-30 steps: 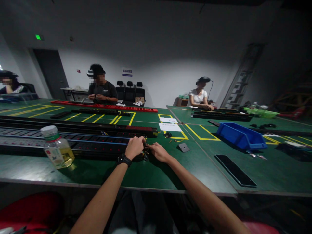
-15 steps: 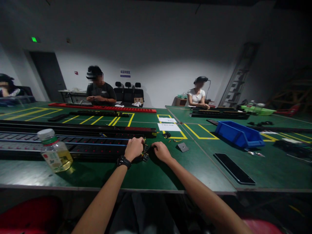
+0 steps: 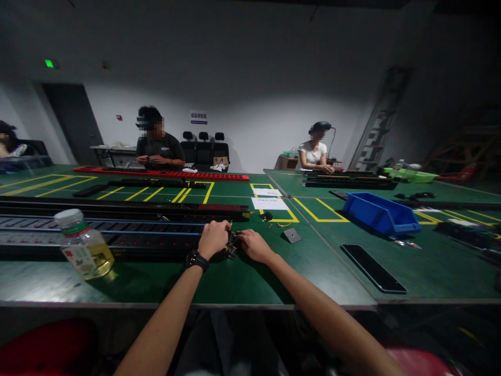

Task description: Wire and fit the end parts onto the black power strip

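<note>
Long black unit: enters at the left edge of the green worktop, dotted with red along its face; its right end lies at the left hand.
Bottle: upright in front of the unit, white cap, yellow liquid low inside.
Co-worker in a dark shirt: across the worktop, behind a long red rack.
Left hand: black watch at the wrist; fingers bent over the unit's end, their hold hidden.
Yellow-and-black small parts: at that end, between the hands, too small to make out.
Right hand: fingers bent close together beside those parts; whether they grip anything, I cannot tell.
Grey square plate: right of the right hand, apart from it.
Phone: flat, dark screen up.
Blue bin: beyond the phone.
</note>
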A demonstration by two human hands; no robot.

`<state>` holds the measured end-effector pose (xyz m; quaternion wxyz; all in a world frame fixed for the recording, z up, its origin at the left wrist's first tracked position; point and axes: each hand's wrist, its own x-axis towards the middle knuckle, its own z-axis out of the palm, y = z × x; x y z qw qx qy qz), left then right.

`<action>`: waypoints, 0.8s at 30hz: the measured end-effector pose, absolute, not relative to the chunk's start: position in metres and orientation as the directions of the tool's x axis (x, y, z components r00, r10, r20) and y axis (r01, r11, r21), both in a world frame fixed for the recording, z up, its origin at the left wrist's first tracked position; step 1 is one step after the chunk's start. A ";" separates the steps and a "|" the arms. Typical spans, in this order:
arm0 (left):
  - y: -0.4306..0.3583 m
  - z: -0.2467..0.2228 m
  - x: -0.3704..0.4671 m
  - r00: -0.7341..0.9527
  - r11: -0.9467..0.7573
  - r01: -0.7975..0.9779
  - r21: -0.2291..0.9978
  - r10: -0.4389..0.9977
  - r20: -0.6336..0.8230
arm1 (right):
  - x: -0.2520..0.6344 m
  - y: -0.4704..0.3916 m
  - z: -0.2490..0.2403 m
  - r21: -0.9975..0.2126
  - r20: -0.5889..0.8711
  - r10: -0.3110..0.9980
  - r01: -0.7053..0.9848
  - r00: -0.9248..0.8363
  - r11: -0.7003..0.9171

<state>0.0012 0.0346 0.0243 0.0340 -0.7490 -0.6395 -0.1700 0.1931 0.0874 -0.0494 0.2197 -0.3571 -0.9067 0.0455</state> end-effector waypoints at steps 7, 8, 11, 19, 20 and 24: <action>0.036 0.023 -0.001 0.131 -0.192 0.965 0.178 0.943 0.305 | 0.193 0.085 -0.047 -0.230 0.351 0.683 0.648 -0.641 0.726; 0.037 0.023 -0.002 0.133 -0.195 0.964 0.183 0.943 0.306 | 0.193 0.085 -0.047 -0.232 0.352 0.686 0.651 -0.636 0.723; 0.037 0.023 -0.002 0.131 -0.201 0.958 0.206 0.942 0.308 | 0.193 0.082 -0.045 -0.238 0.355 0.695 0.658 -0.625 0.714; 0.034 0.022 0.001 0.085 -0.154 0.973 0.171 0.931 0.355 | 0.192 0.077 -0.039 -0.263 0.366 0.703 0.656 -0.610 0.707; 0.033 0.022 0.001 0.082 -0.150 0.974 0.168 0.931 0.356 | 0.192 0.077 -0.039 -0.265 0.365 0.704 0.657 -0.609 0.706; 0.032 0.022 0.003 0.070 -0.135 0.976 0.169 0.936 0.346 | 0.192 0.078 -0.040 -0.270 0.355 0.711 0.662 -0.607 0.699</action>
